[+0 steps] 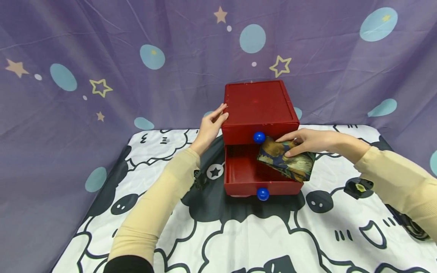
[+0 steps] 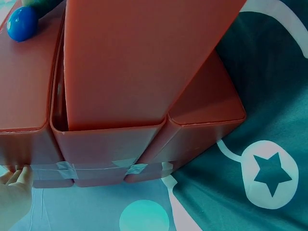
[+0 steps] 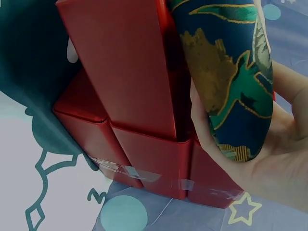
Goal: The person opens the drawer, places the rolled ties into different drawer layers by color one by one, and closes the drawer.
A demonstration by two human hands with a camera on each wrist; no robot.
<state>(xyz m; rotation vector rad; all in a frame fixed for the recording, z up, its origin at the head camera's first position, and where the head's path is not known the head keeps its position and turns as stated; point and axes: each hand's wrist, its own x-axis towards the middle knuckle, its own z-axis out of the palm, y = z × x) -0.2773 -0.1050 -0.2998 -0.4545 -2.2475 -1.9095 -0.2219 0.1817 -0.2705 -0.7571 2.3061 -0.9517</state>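
A red chest of drawers (image 1: pixel 261 104) with blue ball knobs stands on the table, its lower drawer (image 1: pixel 246 188) pulled out. My left hand (image 1: pixel 209 131) rests on the chest's upper left side, fingers nearly straight; only its fingertips (image 2: pixel 17 177) show in the left wrist view. My right hand (image 1: pixel 308 142) holds a pouch-like item (image 1: pixel 290 161) in dark blue, green and gold patterned fabric, thumb on top and fingers beneath. Tilted, the item overlaps the right side of the open drawer. In the right wrist view, its rounded end (image 3: pixel 226 72) lies in the hand.
A white cloth (image 1: pixel 259 242) with black cartoon drawings covers the table. Behind the chest hangs a purple curtain (image 1: pixel 191 45) with stars and blue dots. Some dark item (image 1: pixel 407 223) lies at the right, partly behind my sleeve. Clear tape (image 3: pixel 139 174) runs across the chest's sections.
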